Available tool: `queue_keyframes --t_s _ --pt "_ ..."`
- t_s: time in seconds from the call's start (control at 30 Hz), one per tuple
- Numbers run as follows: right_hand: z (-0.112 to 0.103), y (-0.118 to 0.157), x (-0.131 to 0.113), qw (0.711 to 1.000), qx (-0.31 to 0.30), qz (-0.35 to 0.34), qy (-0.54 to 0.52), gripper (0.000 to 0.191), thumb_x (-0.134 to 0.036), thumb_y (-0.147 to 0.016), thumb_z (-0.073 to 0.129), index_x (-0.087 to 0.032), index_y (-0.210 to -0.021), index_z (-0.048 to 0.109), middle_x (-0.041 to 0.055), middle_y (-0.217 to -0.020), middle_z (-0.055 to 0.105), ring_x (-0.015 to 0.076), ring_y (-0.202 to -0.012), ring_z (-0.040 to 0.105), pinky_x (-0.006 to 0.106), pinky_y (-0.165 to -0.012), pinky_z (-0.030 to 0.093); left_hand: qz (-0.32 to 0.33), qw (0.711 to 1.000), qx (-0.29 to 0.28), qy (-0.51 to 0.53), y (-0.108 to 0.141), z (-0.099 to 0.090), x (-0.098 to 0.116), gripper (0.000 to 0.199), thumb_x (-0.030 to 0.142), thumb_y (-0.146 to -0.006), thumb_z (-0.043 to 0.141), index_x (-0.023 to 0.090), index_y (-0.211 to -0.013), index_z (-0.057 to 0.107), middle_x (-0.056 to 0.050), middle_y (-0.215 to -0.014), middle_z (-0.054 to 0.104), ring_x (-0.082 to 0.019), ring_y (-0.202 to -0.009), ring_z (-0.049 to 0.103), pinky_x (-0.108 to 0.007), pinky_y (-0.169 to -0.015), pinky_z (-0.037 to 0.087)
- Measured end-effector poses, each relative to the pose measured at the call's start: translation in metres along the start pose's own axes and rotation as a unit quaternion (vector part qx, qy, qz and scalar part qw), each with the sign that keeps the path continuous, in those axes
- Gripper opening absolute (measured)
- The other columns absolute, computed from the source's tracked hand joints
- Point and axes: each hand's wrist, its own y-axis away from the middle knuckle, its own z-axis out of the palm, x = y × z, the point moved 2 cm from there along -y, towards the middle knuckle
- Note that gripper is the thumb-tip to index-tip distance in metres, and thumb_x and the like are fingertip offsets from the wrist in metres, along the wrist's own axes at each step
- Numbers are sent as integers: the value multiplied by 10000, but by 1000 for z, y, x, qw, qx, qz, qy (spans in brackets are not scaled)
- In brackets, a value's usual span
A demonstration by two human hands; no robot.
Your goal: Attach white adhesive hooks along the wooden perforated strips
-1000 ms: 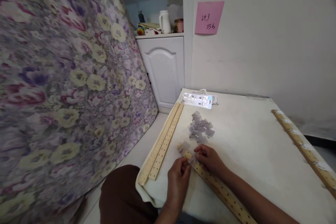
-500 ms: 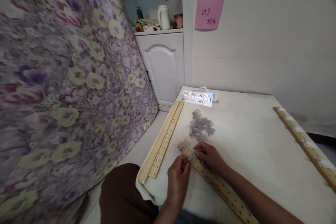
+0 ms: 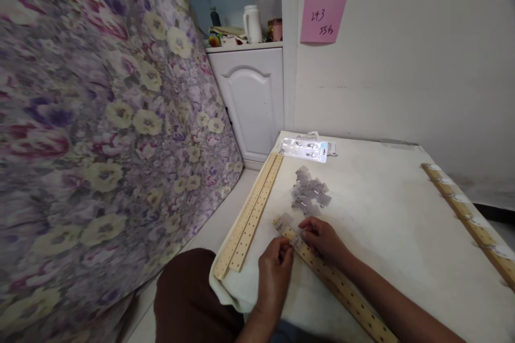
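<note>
A long wooden strip with rows of holes (image 3: 341, 285) lies slantwise on the covered table, its far end between my hands. Small see-through plastic tabs with shiny metal bits sit on that end; one tab (image 3: 286, 221) is at the tip. My left hand (image 3: 275, 268) is closed at the strip's left edge, thumb and finger pinching the edge of a second small tab. My right hand (image 3: 322, 237) rests over the strip's right side, its fingers curled together by the same tab; what they hold is hidden. Beyond lies a pile of similar greyish tabs (image 3: 309, 192).
Two more holed wooden strips (image 3: 250, 220) lie along the table's left edge. At the right edge is a strip bearing several round clear pieces (image 3: 458, 204). Clear packaging (image 3: 303, 149) lies at the back. A floral curtain (image 3: 120, 118) hangs at left; a white cabinet (image 3: 253, 102) stands behind.
The view has shifted very slightly. Both hands stay at the strip's far end, with only tiny finger movement around the tab.
</note>
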Motion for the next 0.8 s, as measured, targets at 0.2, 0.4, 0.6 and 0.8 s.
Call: queue_keyframes --t_s 0.2,0.4,0.6,0.8 --pt "1 1 1 1000 0 11 1 172 -283 -735 559 -201 -884 539 -78 -584 518 74 -377 455 197 -359 359 4 1000 -1 0 0 0 0 153 255 -813 532 200 -908 638 2 -738 654 -148 -667 591 -226 -605 443" --pt "0 0 -1 1000 9 -4 28 158 -263 -731 567 -190 -870 552 -71 -573 527 80 -402 476 204 -405 373 7 1000 3 -6 0 1 1 142 241 -813 527 199 -900 630 12 -723 646 -141 -656 582 -220 -605 431" --pt "-1 -3 0 998 18 -12 58 188 -251 -699 620 -175 -864 572 -49 -606 552 94 -474 514 212 -458 407 12 1000 4 -9 -1 1 2 121 230 -807 526 197 -870 624 11 -717 643 -142 -651 582 -225 -604 433" --pt "-1 -2 0 998 17 -1 53 174 -258 -708 615 -185 -857 564 -57 -598 532 85 -441 480 205 -419 393 12 1000 4 -8 -1 2 0 131 246 -805 527 197 -877 624 4 -717 640 -148 -656 588 -226 -596 439"
